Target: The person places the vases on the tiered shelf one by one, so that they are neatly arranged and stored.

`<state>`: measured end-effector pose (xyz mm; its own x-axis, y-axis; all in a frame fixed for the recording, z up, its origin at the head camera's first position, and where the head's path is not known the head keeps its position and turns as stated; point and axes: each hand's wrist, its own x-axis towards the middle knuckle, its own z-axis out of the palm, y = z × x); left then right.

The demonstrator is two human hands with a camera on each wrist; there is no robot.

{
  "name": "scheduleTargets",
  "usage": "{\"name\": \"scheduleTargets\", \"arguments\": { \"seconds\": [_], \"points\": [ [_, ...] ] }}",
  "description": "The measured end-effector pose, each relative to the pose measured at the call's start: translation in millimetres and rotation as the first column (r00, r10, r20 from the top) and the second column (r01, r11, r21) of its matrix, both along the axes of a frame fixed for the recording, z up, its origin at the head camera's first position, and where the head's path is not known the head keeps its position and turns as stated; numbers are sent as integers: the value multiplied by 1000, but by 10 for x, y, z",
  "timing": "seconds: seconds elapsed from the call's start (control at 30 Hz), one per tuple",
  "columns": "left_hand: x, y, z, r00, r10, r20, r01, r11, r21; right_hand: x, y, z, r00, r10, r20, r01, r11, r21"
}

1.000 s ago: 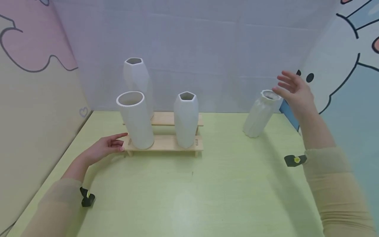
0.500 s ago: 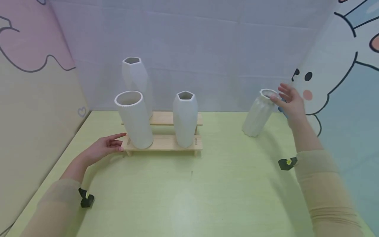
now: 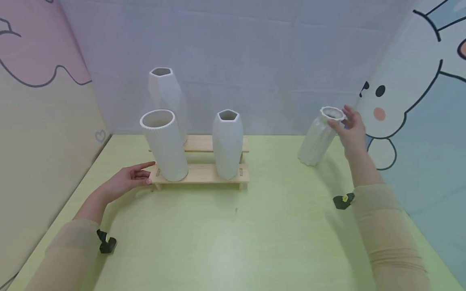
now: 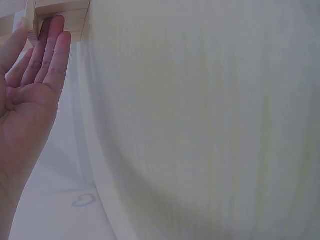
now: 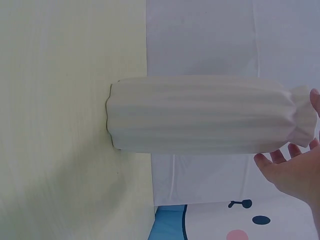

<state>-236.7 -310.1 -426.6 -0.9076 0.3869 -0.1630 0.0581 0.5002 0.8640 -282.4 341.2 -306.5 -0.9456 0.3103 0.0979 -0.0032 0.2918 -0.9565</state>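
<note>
A white fluted vase (image 3: 316, 139) with a wavy rim stands on the table at the right. My right hand (image 3: 352, 131) is round its neck, thumb in front and fingers at the far side; the right wrist view shows the fluted vase (image 5: 200, 115) with its base on the table and fingers (image 5: 277, 162) curled by the neck. At the left, my left hand (image 3: 125, 182) pinches the end of a two-tier wooden stand (image 3: 202, 173). In the left wrist view, the thumb and fingers lie either side of the stand's edge (image 4: 32, 22); the fingertips are partly hidden.
On the stand's front tier are a ribbed cylindrical vase (image 3: 165, 149) and a shorter faceted vase (image 3: 228, 147). A taller faceted vase (image 3: 167, 93) stands on the rear tier, partly hidden. Printed walls (image 3: 407, 121) and a plain back cloth (image 3: 269, 68) bound the table (image 3: 276, 234).
My right hand has moved left and down from above the fluted vase to its neck. The left hand stays at the stand, and the vases have not moved.
</note>
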Motion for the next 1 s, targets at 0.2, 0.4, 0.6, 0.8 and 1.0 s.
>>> {"name": "scheduleTargets", "arguments": {
  "seconds": [0.2, 0.4, 0.6, 0.8, 1.0],
  "points": [
    [9, 1, 3, 1000, 1, -3, -1, 1000, 3, -52, -9, -106, 999, -27, 18, 28, 999, -28],
    [5, 13, 8, 1000, -10, -11, 11, 1000, 28, -89, -34, -166, 998, -54, -36, 49, 991, -123],
    [10, 31, 18, 1000, -13, 4, 13, 999, 40, -119, -74, -208, 994, -89, -68, 81, 990, -114],
    [22, 44, 31, 1000, -13, 5, 13, 999, 45, -128, -84, -206, 993, -94, -68, 86, 991, -105],
    [20, 46, 44, 1000, -12, -2, 12, 999, 37, -131, -71, -194, 993, -90, -73, 81, 991, -109]
  ]
}}
